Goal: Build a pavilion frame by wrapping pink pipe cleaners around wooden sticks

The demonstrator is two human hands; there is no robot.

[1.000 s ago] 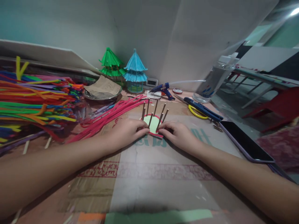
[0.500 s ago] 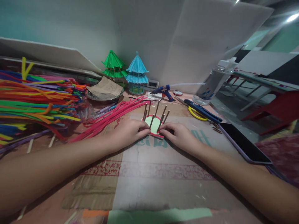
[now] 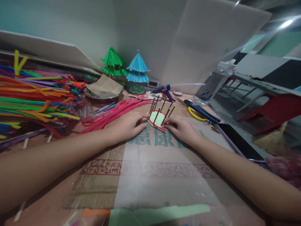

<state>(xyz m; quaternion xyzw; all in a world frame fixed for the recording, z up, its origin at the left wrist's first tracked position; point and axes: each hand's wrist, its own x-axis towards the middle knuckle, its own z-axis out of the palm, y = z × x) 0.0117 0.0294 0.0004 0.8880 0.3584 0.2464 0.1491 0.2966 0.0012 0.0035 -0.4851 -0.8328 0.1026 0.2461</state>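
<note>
A round pale-green base (image 3: pixel 155 117) lies on the cardboard, with a pink pipe cleaner (image 3: pixel 162 128) along its edge. Several thin brown sticks (image 3: pixel 157 116) rise from the base, leaning to the right in this view. At the base's left side is my left hand (image 3: pixel 130 125), thumb and forefinger apart, the forefinger tip close to the rim. My right hand (image 3: pixel 182 128) pinches the pink pipe cleaner at the right front edge of the base; its fingertips partly cover the spot.
Pink pipe cleaners (image 3: pixel 117 114) lie to the left, beside multicoloured bundles (image 3: pixel 35 100). Behind stand a green pagoda model (image 3: pixel 113 62), a blue one (image 3: pixel 138 73), a glue gun (image 3: pixel 164 91) and a bottle (image 3: pixel 209 84). Scissors (image 3: pixel 196 113), a utility knife (image 3: pixel 203 111) and a phone (image 3: pixel 240 141) are at right.
My left thumb and forefinger have parted and drawn back left from the base. The base with its sticks has turned or shifted slightly. My right hand stays at its edge. The camera view has shifted slightly.
</note>
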